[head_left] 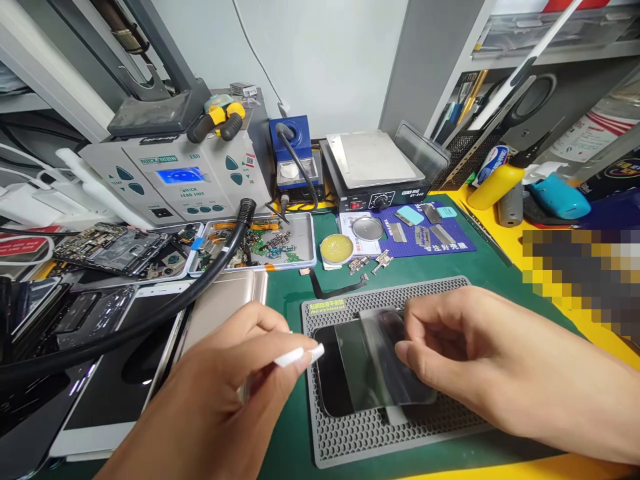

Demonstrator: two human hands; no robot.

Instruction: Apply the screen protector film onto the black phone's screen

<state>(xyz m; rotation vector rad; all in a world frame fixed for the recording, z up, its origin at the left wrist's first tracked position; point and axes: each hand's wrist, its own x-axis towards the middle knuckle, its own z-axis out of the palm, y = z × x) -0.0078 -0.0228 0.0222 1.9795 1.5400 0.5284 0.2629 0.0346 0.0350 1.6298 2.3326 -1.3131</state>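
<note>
Hose [150, 313] and phones [125, 373] crowd left of grey mat [360, 433].

A grey rework station [175, 177] with a lit blue display stands at the back left of the green mat [290, 293]. On top of the station lie yellow-handled pliers [220, 120]. Just right of the station sits a blue soldering iron stand [295, 160], and further right a black hot plate [373, 167]. In front of the station lies a metal tray [260, 243] of small circuit parts, crossed by a black hose [150, 313]. Right of the tray sits a round tin of yellow flux [337, 248], and beyond it a blue pad [425, 230] with thin blades. Left of the tray, opened phones [107, 250] are stacked.
</note>
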